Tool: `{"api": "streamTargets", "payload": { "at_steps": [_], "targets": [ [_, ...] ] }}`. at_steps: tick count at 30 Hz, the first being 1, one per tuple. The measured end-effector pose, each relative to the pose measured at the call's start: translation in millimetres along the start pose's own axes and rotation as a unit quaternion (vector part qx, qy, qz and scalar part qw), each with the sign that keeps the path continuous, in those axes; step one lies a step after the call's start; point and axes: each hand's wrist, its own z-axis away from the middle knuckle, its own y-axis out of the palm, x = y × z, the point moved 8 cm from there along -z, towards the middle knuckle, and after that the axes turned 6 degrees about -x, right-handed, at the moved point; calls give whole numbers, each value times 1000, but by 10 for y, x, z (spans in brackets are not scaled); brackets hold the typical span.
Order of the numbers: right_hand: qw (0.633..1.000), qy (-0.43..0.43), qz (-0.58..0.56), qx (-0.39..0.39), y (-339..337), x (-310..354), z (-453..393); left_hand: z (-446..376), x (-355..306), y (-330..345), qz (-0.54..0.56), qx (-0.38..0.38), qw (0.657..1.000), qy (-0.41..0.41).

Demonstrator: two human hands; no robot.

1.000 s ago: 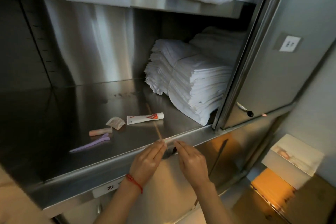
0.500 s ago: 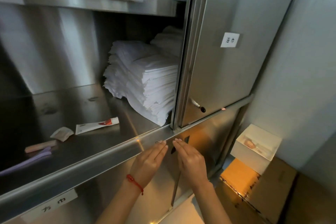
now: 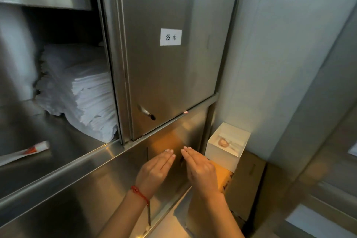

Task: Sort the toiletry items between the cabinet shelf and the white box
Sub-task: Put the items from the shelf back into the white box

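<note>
On the steel cabinet shelf (image 3: 63,147) at far left, a white toothpaste tube (image 3: 25,152) with a red mark lies flat near the front edge, cut off by the picture's border, and behind it to the right a tall stack of folded white towels (image 3: 81,91) sits against the door frame. Right of that, the closed steel door (image 3: 170,60) carries a white paper label (image 3: 171,36) with two printed characters and a small latch handle (image 3: 146,112) low down. Below the door, in front of the lower steel panel, the left hand (image 3: 154,172), with a red string bracelet (image 3: 139,193) at the wrist and a ring on one finger, is held flat with straight, released fingers that grasp nothing. Just beside it the right hand (image 3: 201,170) is likewise flat, fingers straight and together, holding nothing. Further right, the open white box (image 3: 222,157) rests on a brown cardboard carton (image 3: 245,183) near the wall; a small pinkish item (image 3: 223,142) lies inside, too blurred to identify.
</note>
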Motion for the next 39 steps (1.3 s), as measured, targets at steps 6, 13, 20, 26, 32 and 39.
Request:
{"api": "streamTargets", "payload": {
  "at_steps": [6,13,20,26,32,39],
  "targets": [
    [999,22,41,1,-185,-463,152,-291,-329,391,58,8,998,28],
    [993,48,103,-6,-223,-949,314,-567,-536,795,85,-10,994,69],
    [984,100,146,1,-180,-1412,287,-877,-547,1328,150,35,982,108],
    [971,144,191,-4,-92,-1777,155,-1123,-430,1790,206,45,968,139],
    [957,181,228,7,104,-2029,52,-1258,-191,2226,233,66,958,153],
    [948,194,254,13,374,-2238,-135,-1415,66,2636,259,64,951,156]
  ]
}}
